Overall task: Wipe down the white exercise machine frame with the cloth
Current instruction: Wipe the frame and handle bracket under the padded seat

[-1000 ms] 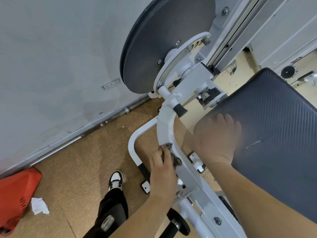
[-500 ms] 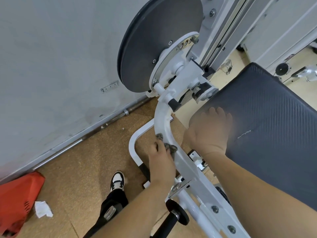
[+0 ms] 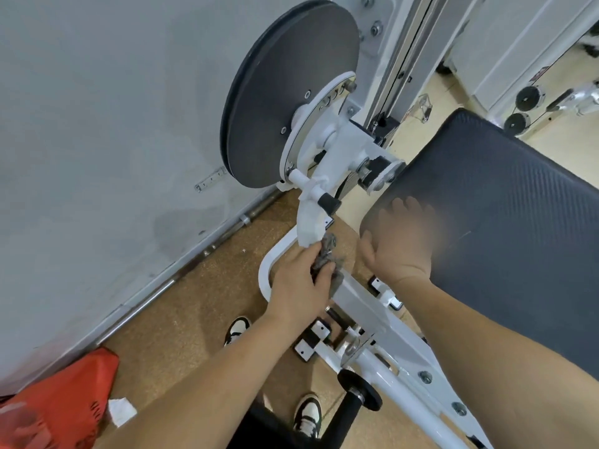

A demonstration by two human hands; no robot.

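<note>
Our left hand (image 3: 298,286) curls round the grey cloth (image 3: 328,246), pinching it against the curved white frame (image 3: 310,222) just ahead of the knuckles, so the wad bears on the tube; our right hand (image 3: 402,244), fingers spread flat, rests on the dark pad (image 3: 518,205) beside it, probably to brace our lean; no brand is legible; a small label (image 3: 539,72) far beyond the right hand is too small to read.

Right hand (image 3: 400,251) fingers (image 3: 405,205) blurred, cloth (image 3: 327,251) half hidden by left hand (image 3: 298,286), red object (image 3: 61,393) cropped
</note>
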